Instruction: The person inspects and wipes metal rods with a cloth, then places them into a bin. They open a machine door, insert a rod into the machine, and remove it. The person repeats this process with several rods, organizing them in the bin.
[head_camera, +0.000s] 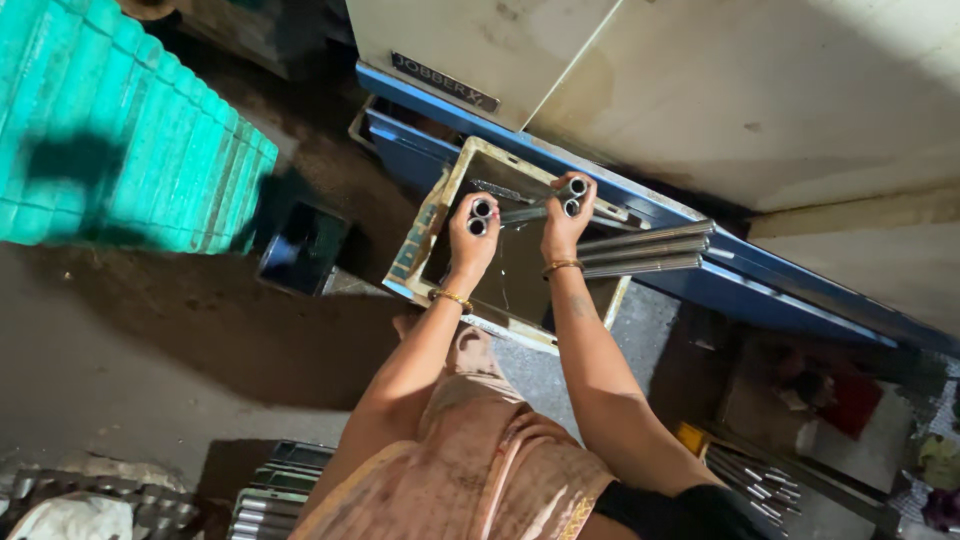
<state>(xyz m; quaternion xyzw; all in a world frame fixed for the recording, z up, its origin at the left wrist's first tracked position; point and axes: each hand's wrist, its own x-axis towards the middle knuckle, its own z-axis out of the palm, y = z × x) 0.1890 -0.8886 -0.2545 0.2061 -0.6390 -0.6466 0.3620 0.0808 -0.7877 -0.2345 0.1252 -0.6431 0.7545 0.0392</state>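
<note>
Grimy workshop floor (150, 340) underfoot, dark with dust and oil stains. Stood close over it, with a stack of short metal tubes (275, 495) near the feet on the left and a bundle of thin rods (755, 482) low on the right.

Reached forward with both arms, a gold bangle at each wrist. Left hand (470, 240) clenched around two steel tubes (480, 216), open ends up. Right hand (562, 228) likewise closed on another pair of tubes (574, 195). Held both pairs upright over a square cream tin (432, 225), lower ends down inside it, above what looked like a dark, wet bottom.

Risk, as judged: oily metal could slide through a fist, drop against the tin wall and splash or tip it, since it sat right at the ledge. Also a pinched finger, should the paired tubes knock together.

Beyond the tin, several long grey pipes (640, 252) lay across a blue machine ledge (790, 290), under a cream machine housing (760, 90). Far left, a ribbed teal crate (110, 120) caught the light; elsewhere dim and cluttered.
</note>
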